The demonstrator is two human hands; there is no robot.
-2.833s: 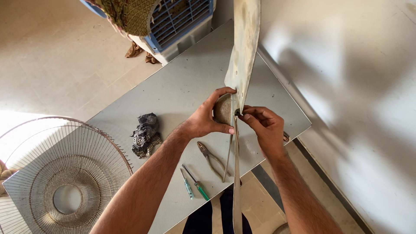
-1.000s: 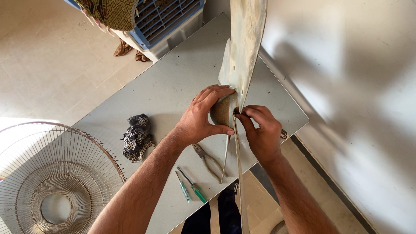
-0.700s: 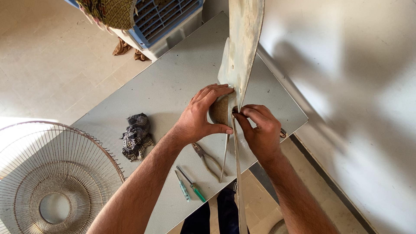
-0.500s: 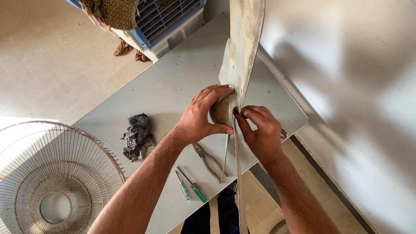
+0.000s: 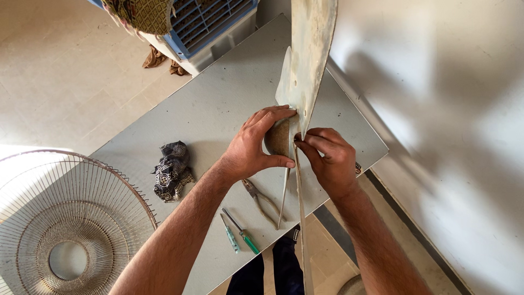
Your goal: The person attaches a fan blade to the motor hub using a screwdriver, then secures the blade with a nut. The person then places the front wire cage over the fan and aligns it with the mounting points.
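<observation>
The left hand (image 5: 256, 145) has its fingers (image 5: 267, 116) curled shut around the dusty hub (image 5: 279, 137) of a fan blade (image 5: 305, 60), thumb underneath, palm against its side. The right hand (image 5: 326, 155) pinches at the hub's centre from the other side, fingers (image 5: 307, 143) bent and closed together on some small part too hidden to tell. The blade stands on edge between the two hands, one wing rising past the fingers, thinner wings hanging down toward the person's legs.

Just below the left fingers lie pliers (image 5: 261, 199) and two green-handled screwdrivers (image 5: 237, 235) on the grey tabletop (image 5: 218, 109), close to its near edge; a swing of the lower blade could likely knock them off. A dusty hub may slip in the grip, and the thin blade edges sit close to the right fingers, so a sudden twist risks a nick.

Further left of the hands sits a crumpled dark cloth (image 5: 170, 170), then a wire fan guard (image 5: 65, 224) on the floor. Beyond the fingers stands a blue-grilled cooler (image 5: 210, 24)
</observation>
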